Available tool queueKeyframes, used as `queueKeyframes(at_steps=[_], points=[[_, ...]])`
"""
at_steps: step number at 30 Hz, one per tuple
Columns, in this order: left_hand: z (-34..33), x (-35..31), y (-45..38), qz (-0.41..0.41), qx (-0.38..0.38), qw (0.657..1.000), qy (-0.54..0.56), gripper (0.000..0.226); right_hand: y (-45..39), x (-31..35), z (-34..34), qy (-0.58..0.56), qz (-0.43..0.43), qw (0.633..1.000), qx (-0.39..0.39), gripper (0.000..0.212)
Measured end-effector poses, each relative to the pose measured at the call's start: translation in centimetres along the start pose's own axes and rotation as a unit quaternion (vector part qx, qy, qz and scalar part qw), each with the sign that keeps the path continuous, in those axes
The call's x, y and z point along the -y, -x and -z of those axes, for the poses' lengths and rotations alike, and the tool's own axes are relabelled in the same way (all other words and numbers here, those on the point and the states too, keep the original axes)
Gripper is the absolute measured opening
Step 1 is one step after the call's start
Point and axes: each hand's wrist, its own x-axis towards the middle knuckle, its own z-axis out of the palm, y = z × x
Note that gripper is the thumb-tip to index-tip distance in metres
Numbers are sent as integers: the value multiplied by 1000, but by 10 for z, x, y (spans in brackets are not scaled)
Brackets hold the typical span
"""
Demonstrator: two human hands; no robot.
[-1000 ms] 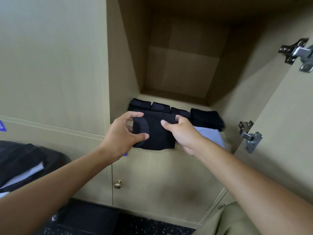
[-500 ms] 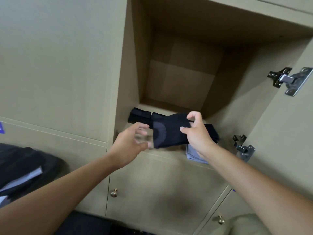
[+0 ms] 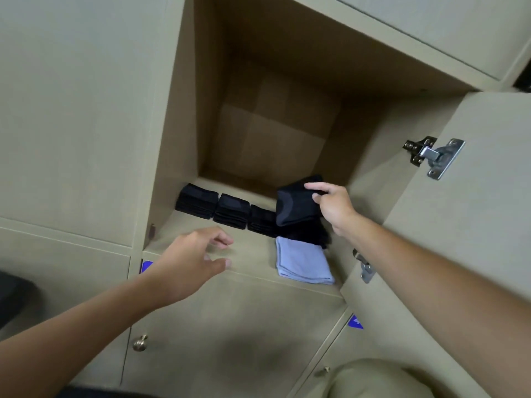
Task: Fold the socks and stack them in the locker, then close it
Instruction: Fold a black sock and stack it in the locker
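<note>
The open locker has a row of three stacks of folded black socks across its floor. My right hand pinches a folded black sock and holds it over a fourth black stack at the right end of the row. A folded light-blue sock lies at the front right of the locker floor. My left hand hovers at the locker's front edge with fingers spread, holding nothing.
The locker door stands open to the right, with metal hinges on its inner face. Closed locker doors with brass knobs sit below. A dark bag is at the left edge.
My left hand let go of the folded black sock and drew back to the front edge. My right hand carried the sock rightward and deeper, over the rightmost stack.
</note>
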Motion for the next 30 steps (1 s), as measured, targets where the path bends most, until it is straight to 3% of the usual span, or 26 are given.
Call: queueKeyframes(at_steps=[9, 20, 26, 30], points=[[-7, 5, -4, -27, 7, 1000, -5, 28, -39, -7, 6, 29, -64, 997, -21, 35], [-9, 12, -9, -21, 10, 1000, 3, 23, -67, -37, -3, 25, -128, 991, 37, 34], [-8, 16, -11, -2, 25, 999, 22, 21, -76, -54, -6, 90, -135, 986, 34, 27], [-10, 18, -11, 1, 31, 999, 13, 22, -79, -59, -7, 122, -122, 984, 45, 33]])
